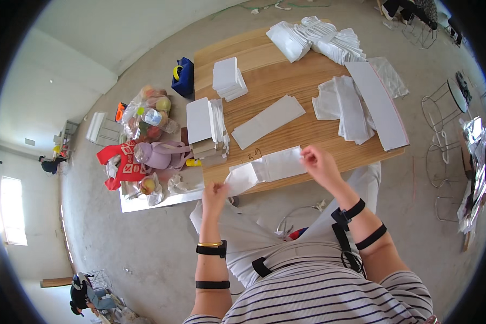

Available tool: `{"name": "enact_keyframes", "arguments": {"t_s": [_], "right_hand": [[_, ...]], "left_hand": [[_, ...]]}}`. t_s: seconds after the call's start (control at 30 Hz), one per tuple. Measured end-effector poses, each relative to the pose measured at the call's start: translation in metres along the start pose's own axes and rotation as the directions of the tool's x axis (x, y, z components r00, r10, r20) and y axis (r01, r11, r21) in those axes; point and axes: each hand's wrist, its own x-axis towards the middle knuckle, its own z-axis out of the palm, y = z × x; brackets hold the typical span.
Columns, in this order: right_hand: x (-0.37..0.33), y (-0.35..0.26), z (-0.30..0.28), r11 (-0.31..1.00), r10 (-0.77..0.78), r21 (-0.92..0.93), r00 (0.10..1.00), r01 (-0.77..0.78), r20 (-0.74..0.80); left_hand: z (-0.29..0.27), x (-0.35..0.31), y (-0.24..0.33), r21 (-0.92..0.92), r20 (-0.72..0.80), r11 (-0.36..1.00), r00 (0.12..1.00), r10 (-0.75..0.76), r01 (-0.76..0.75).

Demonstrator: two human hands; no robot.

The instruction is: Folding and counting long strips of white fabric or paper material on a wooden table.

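A long white flat strip (278,165), of paper or thin plastic, stretches between my hands along the near edge of the wooden table. It bends near its middle, and its left part slants down past the edge. My left hand (215,195) is closed at the lower left end of the strip. At the other end, the fingers of my right hand (319,163) pinch the corner. Just beyond lies a flat stack of white strips (269,121). To the left are a stack of white cards or flat boxes (200,121) and a smaller stack (228,79) farther off.
Bundled white bags (316,40) lie at the table's far edge. Loose white bags (343,105) and a long white box (378,105) are on the right. A lilac bag (162,155), a red bag (128,166) and bagged fruit (148,110) crowd the left. Stools stand at right.
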Motion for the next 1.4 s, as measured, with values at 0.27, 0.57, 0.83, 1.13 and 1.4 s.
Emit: {"name": "enact_keyframes", "arguments": {"t_s": [0.27,0.57,0.83,1.13,1.4], "right_hand": [[-0.006,-0.051,0.060,0.979,-0.096,0.182,0.995,0.096,-0.008],[-0.008,0.021,0.021,0.925,0.280,0.297,0.954,-0.238,-0.108],[-0.025,0.043,0.001,0.746,0.494,0.526,0.869,-0.408,-0.027],[-0.023,0.048,-0.005,0.657,0.594,0.557,0.804,-0.508,0.033],[-0.021,0.048,-0.012,0.606,0.642,0.589,0.766,-0.534,0.034]], "left_hand": [[0.083,-0.055,0.128,-0.101,0.119,0.811,0.803,0.584,-0.576],[0.081,-0.022,0.039,0.412,0.051,0.645,0.723,0.689,-0.644],[0.113,-0.028,0.014,0.535,0.344,0.500,0.716,0.607,-0.681],[0.125,-0.026,0.009,0.593,0.414,0.421,0.709,0.571,-0.686],[0.133,-0.024,0.001,0.614,0.401,0.429,0.730,0.553,-0.663]]}}
